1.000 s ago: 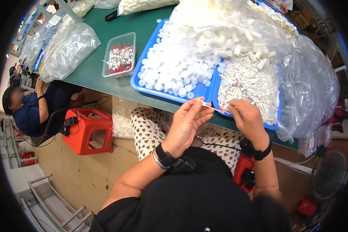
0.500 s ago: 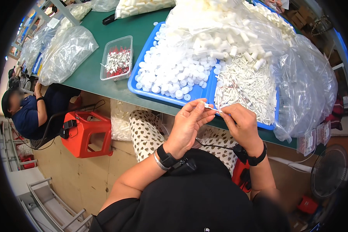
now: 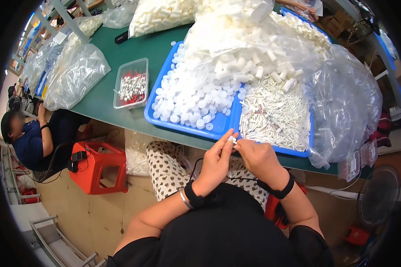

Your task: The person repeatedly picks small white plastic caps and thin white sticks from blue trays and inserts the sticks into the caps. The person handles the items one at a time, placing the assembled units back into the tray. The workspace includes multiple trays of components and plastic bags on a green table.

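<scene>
Center frame, the left hand [image 3: 214,165] and right hand [image 3: 261,160] pinch closed on a small white part [image 3: 232,139], likely light, stiff and easily dropped, best held by its ends. Beyond, white discs [image 3: 187,100] fill a blue tray [image 3: 182,127] on a green table [image 3: 162,43]; a red stool [image 3: 90,174] stands at left.

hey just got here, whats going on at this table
The person's left hand pinches a small white piece; the right hand meets it, though its grip is unclear. Just beyond, a blue tray holds white discs, with slim white pieces heaped to their right. A clear box of red and white parts stands farther left.
</scene>
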`<state>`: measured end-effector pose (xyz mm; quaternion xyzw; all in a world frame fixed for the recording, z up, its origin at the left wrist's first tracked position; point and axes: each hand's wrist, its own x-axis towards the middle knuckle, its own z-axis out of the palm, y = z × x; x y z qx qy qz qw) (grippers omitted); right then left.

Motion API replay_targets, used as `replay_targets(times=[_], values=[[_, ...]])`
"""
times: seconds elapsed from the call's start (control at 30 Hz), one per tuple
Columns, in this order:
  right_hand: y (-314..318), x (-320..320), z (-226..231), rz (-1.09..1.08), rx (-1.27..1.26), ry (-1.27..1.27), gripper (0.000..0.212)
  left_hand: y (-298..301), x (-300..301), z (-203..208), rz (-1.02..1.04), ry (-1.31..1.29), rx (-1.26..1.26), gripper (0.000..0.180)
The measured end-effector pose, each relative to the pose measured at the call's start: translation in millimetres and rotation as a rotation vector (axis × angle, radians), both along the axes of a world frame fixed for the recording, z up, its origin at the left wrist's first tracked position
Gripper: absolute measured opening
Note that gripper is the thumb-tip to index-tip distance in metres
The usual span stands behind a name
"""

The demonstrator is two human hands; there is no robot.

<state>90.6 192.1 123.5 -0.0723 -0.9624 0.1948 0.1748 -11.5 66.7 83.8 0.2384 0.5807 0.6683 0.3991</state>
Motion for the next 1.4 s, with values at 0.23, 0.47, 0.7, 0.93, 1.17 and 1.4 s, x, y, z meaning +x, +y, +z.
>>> replay_targets(times=[0.23,0.47,0.7,0.93,1.17,1.4], values=[[115.7,-17.9,18.5,-0.329,0.131,0.125,0.013,3.3,-20.3,6.3,0.053,-0.418,0.105,0.036],[210.5,-6.2,-14.2,-0.414,0.526,-0.147,0.018,-4.2,-20.6,2.6,-0.015,-0.703,0.138,0.038],[183.7,-4.4,2.3,-0.371,0.256,-0.134,0.023,-7.1,-26.5,8.1,-0.007,-0.693,0.128,0.040],[70.4,6.8,29.7,-0.258,-0.502,-0.034,0.023,0.3,-27.2,23.3,-0.044,-0.575,0.212,0.037],[6.5,15.5,12.9,-0.086,-0.938,-0.089,0.021,-0.8,-13.9,15.7,-0.134,-0.386,0.218,0.033],[-0.5,26.9,-5.0,-0.088,-1.403,-0.163,0.025,-7.9,-11.7,9.7,-0.164,-0.483,0.162,0.030]])
